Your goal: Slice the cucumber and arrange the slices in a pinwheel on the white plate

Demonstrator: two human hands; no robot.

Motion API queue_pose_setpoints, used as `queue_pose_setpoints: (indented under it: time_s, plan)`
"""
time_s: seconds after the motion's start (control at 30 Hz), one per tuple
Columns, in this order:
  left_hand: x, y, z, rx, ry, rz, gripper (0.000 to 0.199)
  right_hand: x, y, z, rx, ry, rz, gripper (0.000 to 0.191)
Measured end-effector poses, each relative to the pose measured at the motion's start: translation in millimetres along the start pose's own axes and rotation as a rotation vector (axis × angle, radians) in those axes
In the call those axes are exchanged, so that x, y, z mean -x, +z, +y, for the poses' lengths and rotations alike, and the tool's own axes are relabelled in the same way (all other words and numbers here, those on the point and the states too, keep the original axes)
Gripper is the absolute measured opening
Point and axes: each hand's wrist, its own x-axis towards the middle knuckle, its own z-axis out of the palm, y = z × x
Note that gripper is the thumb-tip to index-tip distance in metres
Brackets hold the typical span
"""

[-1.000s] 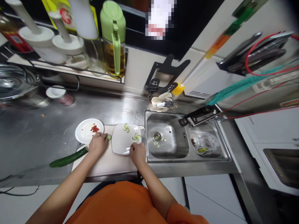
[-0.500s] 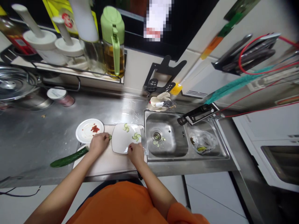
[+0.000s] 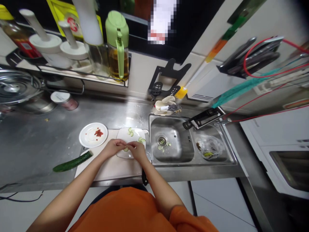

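Observation:
Over the squarish white plate (image 3: 124, 132), my left hand (image 3: 113, 147) and my right hand (image 3: 138, 150) meet fingertip to fingertip. Both are closed in a pinch on small pale green cucumber slices (image 3: 126, 149), mostly hidden by the fingers. Two swirls of cucumber slices lie on that plate, one at the far side (image 3: 130, 131) and one on the right (image 3: 141, 140), partly behind my right hand. The plate rests on a white cutting board (image 3: 111, 169). To the left, a cut cucumber (image 3: 72, 162) lies partly on the board and partly on the counter.
A round white plate (image 3: 89, 141) with red pieces sits left of the squarish one. On the right is a steel sink (image 3: 173, 154) with slices near its drain, and a plastic bag (image 3: 211, 146) in the smaller basin. A black handle (image 3: 144, 177) shows at the board's front edge.
My left hand has moved right from the board beside the plate to over it, bringing cucumber slices. My right hand has shifted slightly up and left from the plate's near edge to meet it.

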Motion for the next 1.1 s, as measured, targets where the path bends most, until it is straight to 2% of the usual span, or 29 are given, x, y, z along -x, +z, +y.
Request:
queue_pose_setpoints:
  time_s: [0.13, 0.27, 0.37, 0.47, 0.6, 0.7, 0.8, 0.97, 1.1]
  plan:
    - [-5, 7.2, -2, 0.058, -0.05, 0.005, 0.038, 0, -6, 4, -0.052, 0.047, -0.001, 0.014]
    - [-9, 12.0, -8, 0.152, -0.245, 0.056, 0.048, 2, -11, 6, -0.075, 0.056, 0.008, 0.014]
    - [-9, 19.5, -10, 0.229, -0.367, 0.002, 0.052, 5, -14, 5, -0.082, 0.043, 0.0, 0.015]
    - [-11, 27.0, -10, 0.301, -0.375, -0.034, 0.049, 8, -16, 5, -0.085, 0.038, -0.017, 0.016]
    - [-16, 30.1, -14, 0.309, -0.328, -0.004, 0.05, 12, -13, 15, -0.096, 0.061, 0.001, 0.015]
    - [-19, 29.0, -19, 0.202, -0.286, 0.018, 0.048, 14, -8, 24, -0.026, 0.125, 0.02, 0.014]
    - [-21, 29.0, -21, 0.005, -0.22, 0.043, 0.032, 15, -4, 28, 0.102, 0.186, 0.017, 0.014]
    - [-17, 32.5, -15, -0.37, -0.154, 0.041, 0.018, 16, 1, 25, 0.278, 0.236, 0.016, 0.015]
    - [-14, 35.0, -12, -0.558, -0.055, 0.084, 0.014, 16, 6, 24, 0.345, 0.247, 0.026, 0.018]
